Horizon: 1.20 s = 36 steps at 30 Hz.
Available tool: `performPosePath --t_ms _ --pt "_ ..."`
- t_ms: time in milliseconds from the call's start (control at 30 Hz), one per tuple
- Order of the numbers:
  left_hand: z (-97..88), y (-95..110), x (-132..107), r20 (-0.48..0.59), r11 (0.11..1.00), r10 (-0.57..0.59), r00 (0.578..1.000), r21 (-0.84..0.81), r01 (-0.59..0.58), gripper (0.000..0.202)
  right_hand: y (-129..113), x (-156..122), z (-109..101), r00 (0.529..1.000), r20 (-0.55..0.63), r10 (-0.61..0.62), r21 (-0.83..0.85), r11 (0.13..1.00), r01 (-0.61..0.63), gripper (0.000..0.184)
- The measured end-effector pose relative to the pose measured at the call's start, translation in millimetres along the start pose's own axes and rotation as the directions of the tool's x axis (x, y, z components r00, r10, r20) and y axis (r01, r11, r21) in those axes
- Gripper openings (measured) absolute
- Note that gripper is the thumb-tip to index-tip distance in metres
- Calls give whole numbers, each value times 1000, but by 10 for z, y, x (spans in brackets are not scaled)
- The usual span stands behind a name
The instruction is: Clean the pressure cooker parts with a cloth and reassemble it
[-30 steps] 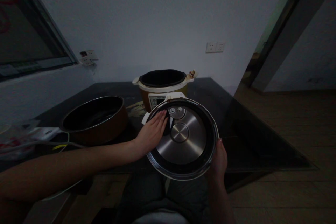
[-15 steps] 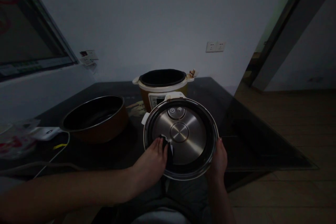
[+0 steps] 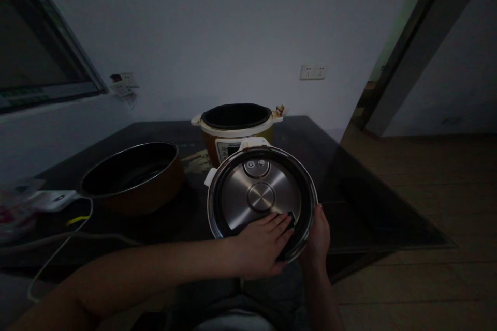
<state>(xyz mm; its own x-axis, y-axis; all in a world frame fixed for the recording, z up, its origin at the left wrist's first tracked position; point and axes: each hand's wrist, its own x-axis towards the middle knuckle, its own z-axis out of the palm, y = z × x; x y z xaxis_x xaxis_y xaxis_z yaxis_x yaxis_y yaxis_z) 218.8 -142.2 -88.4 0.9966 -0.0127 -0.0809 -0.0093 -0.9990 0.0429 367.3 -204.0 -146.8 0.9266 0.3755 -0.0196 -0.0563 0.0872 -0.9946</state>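
Note:
A round pressure cooker lid [image 3: 236, 196], its brushed-metal inside facing me, is held tilted in front of my body. My right hand [image 3: 317, 238] grips its right rim, with the thumb on the edge and the other fingers mostly hidden behind. Across the lower right of the inner face lies my left hand [image 3: 266, 243], its fingers pressing a small dark cloth [image 3: 290, 219] against the metal and rim. Most of the cloth is covered by the hand. Just behind the lid stands the cooker body [image 3: 209, 139], white-rimmed and uncovered, showing a dark inside.
On the left of the dark table [image 3: 318, 165] sits a wide brown pot [image 3: 143, 199] with a black inside. A white handled object [image 3: 54, 200], a plastic bag [image 3: 17, 212] and a pale cable [image 3: 58, 251] lie beyond it. Wall sockets [image 3: 312, 72] are at the back.
My left hand has slid with the cloth from the lid's lower left to its lower right. My right hand keeps its hold on the rim. The whole view has shifted slightly.

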Motion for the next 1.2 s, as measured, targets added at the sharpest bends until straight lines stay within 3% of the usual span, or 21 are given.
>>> performPosePath --t_ms 167,300,500,600,733,867,1067,1200 --pt "-14 -80 359 -103 995 -32 994 96 42 62 59 38 -8 1000 -7 -12 -2 1000 12 63" --pt "-37 -59 493 -111 986 -82 990 134 97 62 74 34 -5 1000 15 -14 26 1000 14 65" --pt "-30 -11 220 -23 1000 25 999 -17 -26 62 38 8 1 1000 -1 31 38 999 -31 63" --pt "46 16 -10 -41 1000 21 999 -9 -21 59 2 0 11 999 4 34 50 998 -34 61" --pt "175 52 -271 -53 983 -121 991 136 127 57 -32 -16 15 999 23 -24 40 999 23 59" --pt "264 56 -412 -127 920 -275 953 253 299 57 -42 -29 9 999 35 -39 35 999 38 58" --pt "285 -19 -390 -239 848 -409 881 256 464 60 -19 -26 0 998 18 -54 2 999 53 61" --pt "205 -183 -289 -326 811 -471 819 205 548 64 -29 -41 7 999 17 -38 18 999 37 62"
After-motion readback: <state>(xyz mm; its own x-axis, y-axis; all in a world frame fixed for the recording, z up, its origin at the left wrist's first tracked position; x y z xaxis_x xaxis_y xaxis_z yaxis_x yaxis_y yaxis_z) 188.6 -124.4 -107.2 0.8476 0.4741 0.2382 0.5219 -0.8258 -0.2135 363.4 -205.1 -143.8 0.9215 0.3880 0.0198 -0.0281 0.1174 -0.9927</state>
